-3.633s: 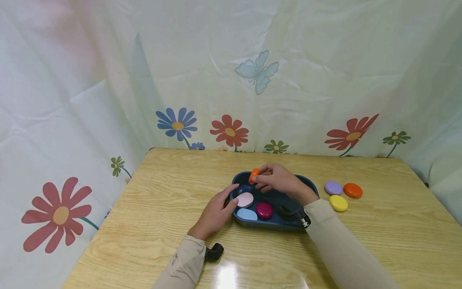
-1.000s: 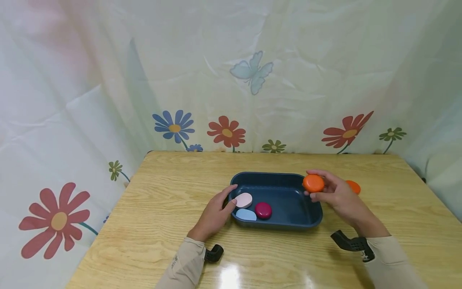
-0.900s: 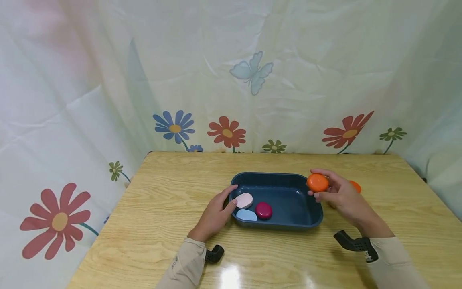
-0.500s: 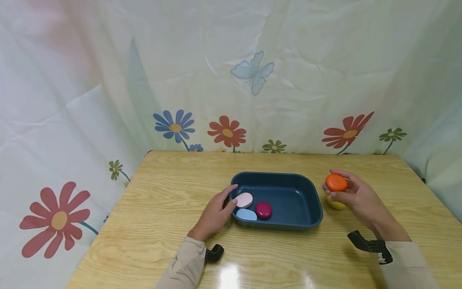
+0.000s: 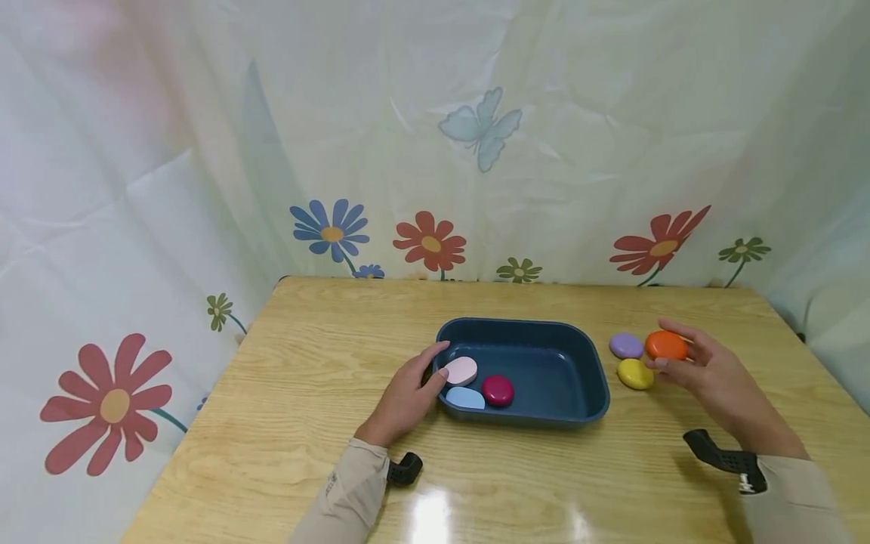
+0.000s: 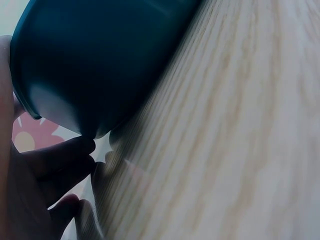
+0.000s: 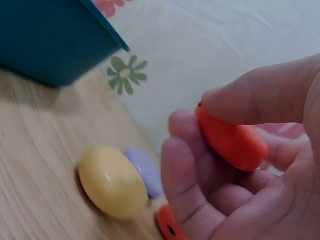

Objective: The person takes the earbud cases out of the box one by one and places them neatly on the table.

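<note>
My left hand [image 5: 405, 398] grips the left end of a dark blue tray [image 5: 547, 378], thumb over the rim and fingers outside. Inside the tray lie a pale pink piece [image 5: 462, 371], a light blue piece [image 5: 465, 398] and a magenta one [image 5: 498, 391]. To the tray's right, my right hand [image 5: 723, 381] pinches an orange pebble-shaped piece [image 7: 232, 137] between thumb and fingers, above the table. Below it, in the right wrist view, lies another orange-red piece [image 7: 167, 223] with a dark hole. Beside it are a yellow piece [image 5: 635, 374] and a lilac one [image 5: 626, 345].
Everything stands on a wood-grain table [image 5: 340, 340]. Behind and to the left hangs a pale curtain [image 5: 571, 151] printed with flowers and a butterfly. Black wrist mounts [image 5: 405, 469] sit on both forearms.
My right hand has lifted the orange piece out of the tray and carried it right, over the other pieces on the table. My left hand has stayed on the tray.
</note>
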Demonstrator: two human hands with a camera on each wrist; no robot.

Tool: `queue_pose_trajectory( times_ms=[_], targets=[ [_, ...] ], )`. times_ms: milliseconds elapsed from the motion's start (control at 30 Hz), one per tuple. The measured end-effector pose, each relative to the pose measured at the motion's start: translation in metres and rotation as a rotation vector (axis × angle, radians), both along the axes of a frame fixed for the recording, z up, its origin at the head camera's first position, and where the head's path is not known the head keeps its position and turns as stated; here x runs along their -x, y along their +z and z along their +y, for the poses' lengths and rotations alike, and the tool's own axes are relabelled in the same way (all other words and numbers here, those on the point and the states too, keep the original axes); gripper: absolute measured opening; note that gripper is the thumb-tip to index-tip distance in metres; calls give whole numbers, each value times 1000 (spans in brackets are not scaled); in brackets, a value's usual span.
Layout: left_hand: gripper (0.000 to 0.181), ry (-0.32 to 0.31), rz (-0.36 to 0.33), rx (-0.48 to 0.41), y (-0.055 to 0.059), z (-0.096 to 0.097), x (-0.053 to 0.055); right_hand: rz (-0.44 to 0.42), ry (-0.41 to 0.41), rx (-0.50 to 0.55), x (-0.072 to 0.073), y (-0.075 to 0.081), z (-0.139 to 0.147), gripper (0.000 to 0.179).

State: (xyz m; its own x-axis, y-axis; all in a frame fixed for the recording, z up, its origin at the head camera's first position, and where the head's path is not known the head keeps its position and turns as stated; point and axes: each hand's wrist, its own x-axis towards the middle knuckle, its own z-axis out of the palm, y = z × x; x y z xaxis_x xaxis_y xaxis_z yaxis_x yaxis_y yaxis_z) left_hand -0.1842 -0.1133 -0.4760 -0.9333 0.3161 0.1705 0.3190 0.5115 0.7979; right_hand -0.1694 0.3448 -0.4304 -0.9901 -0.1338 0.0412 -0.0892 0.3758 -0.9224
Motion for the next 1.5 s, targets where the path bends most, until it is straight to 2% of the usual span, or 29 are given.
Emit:
queue_pose_trajectory(
  times_ms=[200,300,433,533,800,1200,1500],
  targets=[
    [49,-7,3,-3,1,-1,0,-94,-63,-70,1,-4,13,72],
    [48,-8,7,-1,0,0,1,-125,-57,-136,-1,-5,20,72],
    [48,-5,0,-3,-1,0,1,-175,-31,-286,-4,-5,31,74],
    [49,2,-7,-3,-1,1,0,-220,-26,-345,-3,-5,36,79],
    [50,-2,7,-13,-1,-1,0,-275,-61,-303,0,-11,42,80],
    [50,-2,6,-10,-2,-1,0,-187,-68,-323,2,-17,39,73],
    [51,-1,5,-5,-2,0,1,-202,-59,-347,1,-17,40,72]
  ],
)
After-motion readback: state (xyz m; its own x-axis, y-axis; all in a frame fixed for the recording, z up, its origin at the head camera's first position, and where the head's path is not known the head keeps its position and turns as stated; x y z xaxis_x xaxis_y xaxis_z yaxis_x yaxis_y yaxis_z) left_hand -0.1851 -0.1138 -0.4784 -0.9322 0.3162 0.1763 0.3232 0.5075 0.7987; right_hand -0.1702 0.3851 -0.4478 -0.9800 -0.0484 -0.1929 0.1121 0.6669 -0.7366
